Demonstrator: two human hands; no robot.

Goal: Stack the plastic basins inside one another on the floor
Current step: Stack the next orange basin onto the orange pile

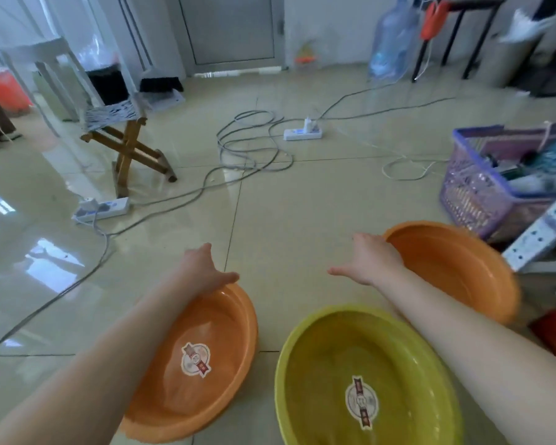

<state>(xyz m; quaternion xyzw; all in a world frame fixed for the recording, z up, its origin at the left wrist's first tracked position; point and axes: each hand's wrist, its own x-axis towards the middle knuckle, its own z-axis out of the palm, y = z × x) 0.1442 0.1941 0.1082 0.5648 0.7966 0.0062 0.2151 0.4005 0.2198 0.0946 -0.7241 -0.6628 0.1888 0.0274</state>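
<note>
Three plastic basins sit apart on the tiled floor. An orange basin with a sticker inside is at the front left. A yellow-green basin, also with a sticker, is at the front centre. A second orange basin lies farther back on the right. My left hand is over the far rim of the left orange basin, thumb spread along the rim and fingers hidden behind it. My right hand is at the left rim of the right orange basin, fingers touching the edge and thumb held away from it.
A purple basket full of items and a white perforated rail crowd the right side. Two power strips with looping cables lie ahead. A folding wooden stool stands at the left, a water jug at the back.
</note>
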